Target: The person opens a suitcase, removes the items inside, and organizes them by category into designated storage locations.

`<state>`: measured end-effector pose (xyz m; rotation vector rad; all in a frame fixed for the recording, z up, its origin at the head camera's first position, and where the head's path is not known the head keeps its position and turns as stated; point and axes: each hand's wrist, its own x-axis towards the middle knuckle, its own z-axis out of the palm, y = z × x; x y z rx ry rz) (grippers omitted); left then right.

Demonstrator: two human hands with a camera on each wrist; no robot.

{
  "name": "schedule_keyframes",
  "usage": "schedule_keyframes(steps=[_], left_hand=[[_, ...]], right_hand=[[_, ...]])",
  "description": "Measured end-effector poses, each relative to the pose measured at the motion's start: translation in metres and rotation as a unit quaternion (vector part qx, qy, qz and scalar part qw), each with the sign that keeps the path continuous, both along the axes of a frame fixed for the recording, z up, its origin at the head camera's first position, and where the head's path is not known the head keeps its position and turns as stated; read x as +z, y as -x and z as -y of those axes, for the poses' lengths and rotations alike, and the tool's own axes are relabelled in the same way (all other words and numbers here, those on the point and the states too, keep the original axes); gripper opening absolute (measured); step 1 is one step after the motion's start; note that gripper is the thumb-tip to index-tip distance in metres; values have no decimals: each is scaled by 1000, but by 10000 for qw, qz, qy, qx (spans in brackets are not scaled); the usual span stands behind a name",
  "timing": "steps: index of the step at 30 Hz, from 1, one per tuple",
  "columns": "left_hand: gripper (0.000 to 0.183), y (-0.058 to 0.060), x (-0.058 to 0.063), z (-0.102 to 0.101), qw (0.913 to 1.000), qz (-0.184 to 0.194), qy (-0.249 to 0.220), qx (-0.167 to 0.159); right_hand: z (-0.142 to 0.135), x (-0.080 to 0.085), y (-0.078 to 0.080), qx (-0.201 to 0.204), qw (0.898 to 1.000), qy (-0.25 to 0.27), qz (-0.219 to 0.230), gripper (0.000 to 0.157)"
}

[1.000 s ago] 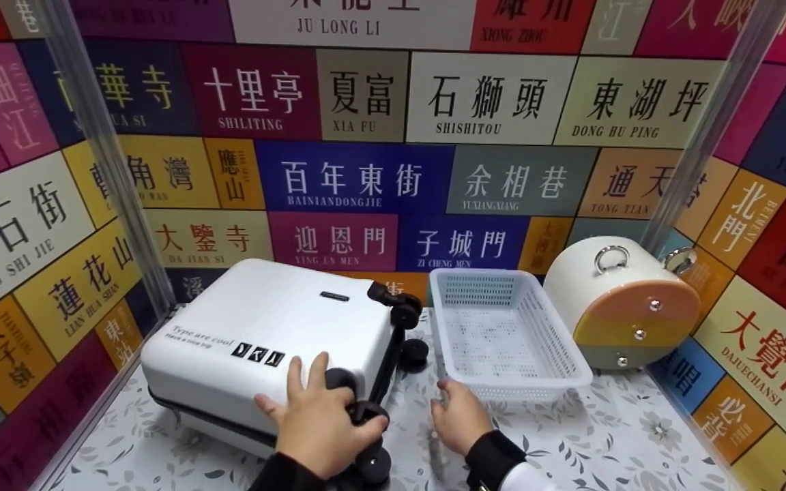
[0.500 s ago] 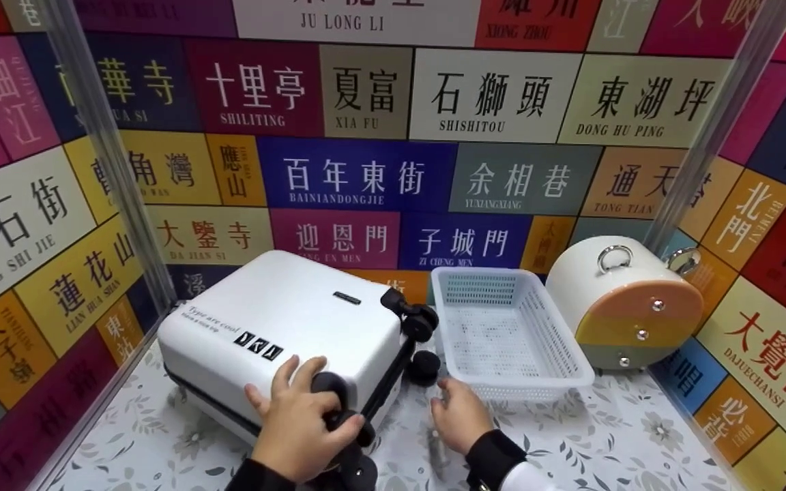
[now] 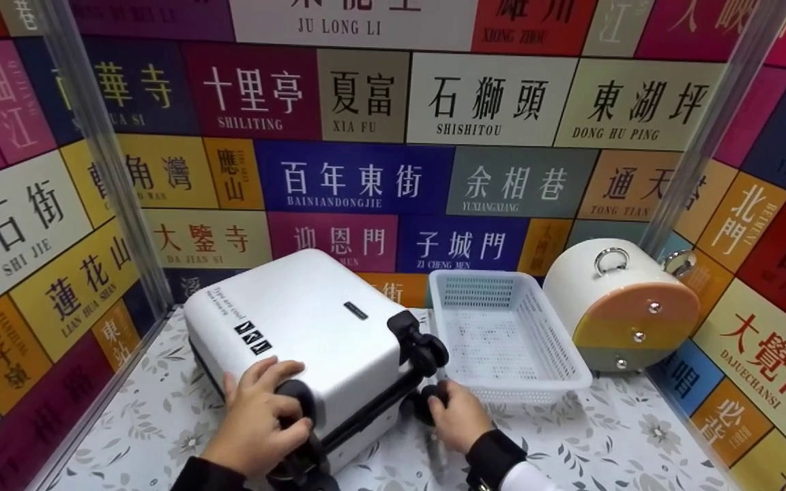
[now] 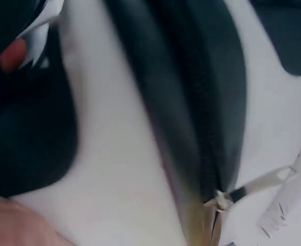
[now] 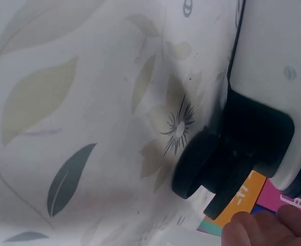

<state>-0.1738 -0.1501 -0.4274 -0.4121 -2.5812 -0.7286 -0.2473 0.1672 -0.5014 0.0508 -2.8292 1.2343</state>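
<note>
A white hard-shell suitcase point(image 3: 311, 307) lies flat on the table with its wheeled end toward me. My left hand point(image 3: 256, 419) holds the near corner, fingers curled over a black wheel point(image 3: 299, 397). In the left wrist view, a black zipper band point(image 4: 191, 102) runs along the white side, with a metal zipper pull point(image 4: 221, 201) on it. My right hand point(image 3: 461, 416) is beside the suitcase's far lower wheel point(image 3: 420, 404), fingers loosely bent; its fingertips show at the bottom of the right wrist view, where that caster point(image 5: 196, 164) stands close by.
A white perforated plastic basket point(image 3: 583, 382) stands just right of the suitcase. Right of it is a rounded cream box point(image 3: 580, 279) with a striped front, small knobs and metal rings. Behind stand walls of colourful place-name panels point(image 3: 355, 177). The table is covered in floral cloth point(image 3: 611, 443).
The suitcase has swung on the table, its wheeled end turning toward me and its far wheels reaching my right hand. My left hand moved left with its corner; my right hand stayed put.
</note>
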Motion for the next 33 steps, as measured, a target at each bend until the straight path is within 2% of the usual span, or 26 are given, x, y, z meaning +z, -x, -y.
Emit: schedule_keyframes(steps=[2, 4, 6, 8, 12, 16, 22, 26, 28, 33], left_hand=[[26, -6, 7, -9, 9971, 558, 9, 515], [25, -14, 11, -22, 9880, 1139, 14, 1041], [32, -20, 10, -35, 9812, 1372, -61, 1358], [34, -24, 7, -43, 9798, 1401, -125, 1420], [10, -24, 4, -44, 9863, 1093, -106, 1228], [16, -19, 3, -32, 9895, 1067, -106, 971], [19, -9, 0, 4, 9906, 1224, -336, 515], [24, -3, -1, 26, 9903, 1321, -396, 177], [25, 0, -1, 35, 9897, 1354, -458, 27], [24, 7, 1, 51, 9869, 1474, -621, -206]], right_hand=[[0, 0, 1, 9, 10000, 32, 81, 44], [1, 0, 3, 36, 9999, 86, 81, 47], [2, 0, 5, 100, 9999, 109, 19, 47], [3, 1, 7, 170, 9998, 125, -49, 48], [4, 3, 10, 233, 9995, 226, -40, 49], [4, 1, 11, 149, 9995, 268, -105, 50], [1, -4, 7, 98, 9991, 133, -389, 37], [-1, -8, 2, 339, 9976, 115, -587, 27], [-3, -10, 0, 550, 9956, 143, -741, 32], [-6, -13, -5, 1096, 9896, 258, -899, 65]])
